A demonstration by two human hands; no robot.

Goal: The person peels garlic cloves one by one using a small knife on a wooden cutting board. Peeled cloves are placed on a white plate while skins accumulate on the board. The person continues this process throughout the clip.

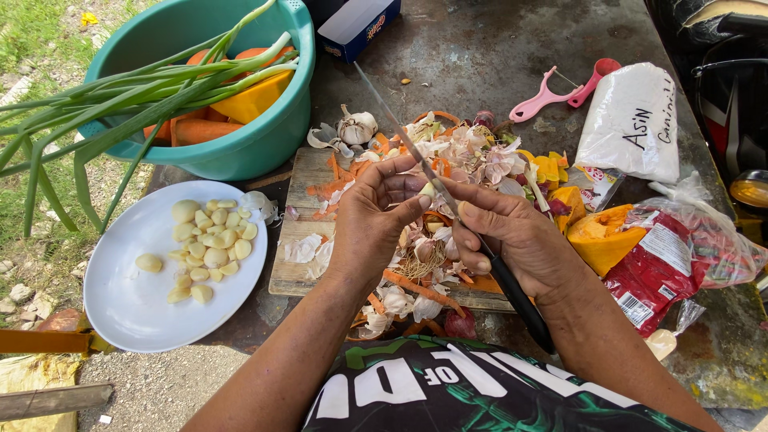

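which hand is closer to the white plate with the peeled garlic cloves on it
Left. The left hand is over the cutting board, just right of the white plate. The right hand, holding the knife, lies farther right, beyond the left one.

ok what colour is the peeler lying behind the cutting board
Pink: the peeler shows best in the head view, lying on the dark table.

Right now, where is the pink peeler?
In the head view, the pink peeler lies on the dark tabletop at upper right, just left of the white bag, beyond the peel-covered cutting board.
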